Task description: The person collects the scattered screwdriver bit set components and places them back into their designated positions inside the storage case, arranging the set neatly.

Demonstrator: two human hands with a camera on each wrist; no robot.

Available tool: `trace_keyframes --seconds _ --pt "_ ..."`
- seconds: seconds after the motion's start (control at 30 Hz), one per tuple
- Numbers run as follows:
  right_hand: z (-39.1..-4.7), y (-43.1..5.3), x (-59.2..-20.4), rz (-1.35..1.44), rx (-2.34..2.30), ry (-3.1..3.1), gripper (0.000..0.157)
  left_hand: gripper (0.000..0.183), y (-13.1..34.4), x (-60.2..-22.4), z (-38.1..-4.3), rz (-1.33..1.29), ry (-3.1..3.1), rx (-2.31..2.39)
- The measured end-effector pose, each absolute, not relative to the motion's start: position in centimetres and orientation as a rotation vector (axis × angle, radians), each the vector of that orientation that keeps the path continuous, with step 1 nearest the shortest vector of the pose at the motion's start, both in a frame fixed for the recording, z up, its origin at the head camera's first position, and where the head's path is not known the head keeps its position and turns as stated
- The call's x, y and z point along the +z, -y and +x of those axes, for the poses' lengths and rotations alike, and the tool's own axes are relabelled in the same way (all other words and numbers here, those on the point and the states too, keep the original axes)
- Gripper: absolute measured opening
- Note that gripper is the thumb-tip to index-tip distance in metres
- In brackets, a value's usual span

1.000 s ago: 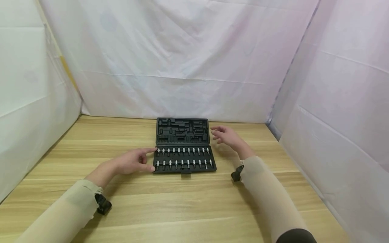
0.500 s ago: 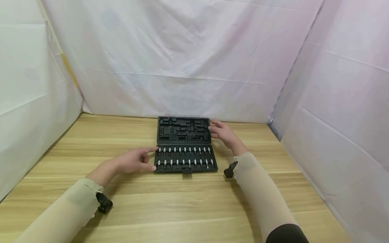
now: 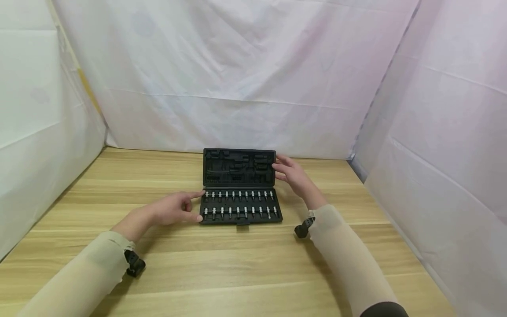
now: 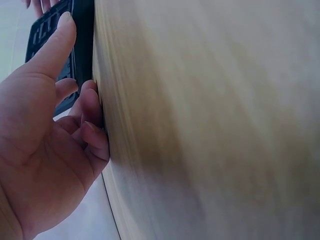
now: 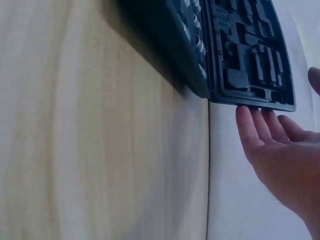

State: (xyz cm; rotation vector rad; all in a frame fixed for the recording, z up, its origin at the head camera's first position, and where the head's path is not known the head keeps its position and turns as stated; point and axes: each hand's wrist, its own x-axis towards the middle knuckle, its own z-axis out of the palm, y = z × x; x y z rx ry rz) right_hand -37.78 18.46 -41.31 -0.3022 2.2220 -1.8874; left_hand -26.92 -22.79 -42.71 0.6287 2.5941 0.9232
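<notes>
A black socket bit case point(image 3: 241, 224) lies unfolded on the table, its base holding two rows of silver bit sockets point(image 3: 237, 211). The case's lid point(image 3: 239, 169), with moulded hollows, tilts up at the back. My left hand point(image 3: 172, 210) rests at the base's left side, index finger near the hinge corner and thumb at the front corner. In the left wrist view its other fingers bend loosely beside the table. My right hand point(image 3: 295, 178) touches the lid's right edge. In the right wrist view its fairly straight fingers point(image 5: 250, 125) meet that edge, the thumb apart.
The wood-grain table point(image 3: 237, 273) extends around the case. A white cloth point(image 3: 229, 75) hangs close behind the lid, with more white sheeting point(image 3: 447, 132) along the right and left. Each wrist wears a small black camera point(image 3: 135, 264).
My right hand has moved in to the lid's right edge. The lid, lower before, has swung up and now stands steeper. My left hand stays in place.
</notes>
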Motion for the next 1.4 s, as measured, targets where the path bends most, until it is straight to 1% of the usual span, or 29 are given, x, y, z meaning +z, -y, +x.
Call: trace_keyframes --seconds 0.27,0.5,0.87,1.13,1.3,1.4 --pt "-36.7 -18.9 -40.9 -0.397 -1.937 -2.155 0.071 0.094 22.9 -42.7 -27.0 0.629 -2.59 0.909" --pt "-35.2 -19.4 -40.6 -0.426 -1.881 -2.21 0.07 0.093 22.9 -42.8 -27.0 0.628 -2.6 0.9" --pt "-33.1 -20.1 -40.7 -0.476 -1.834 -2.302 0.052 0.094 23.2 -43.0 -27.3 0.64 -2.595 0.91" --pt "-31.5 -20.0 -41.0 -0.597 -1.685 -2.415 0.033 0.096 23.6 -42.8 -27.1 0.618 -2.597 0.89" --pt "-30.7 -20.3 -41.0 -0.664 -1.492 -2.526 0.038 0.101 23.8 -42.1 -26.7 0.608 -2.624 0.873" --pt "-30.3 -20.5 -41.0 -0.704 -1.394 -2.581 0.038 0.1 24.0 -41.7 -26.5 0.611 -2.669 0.911"
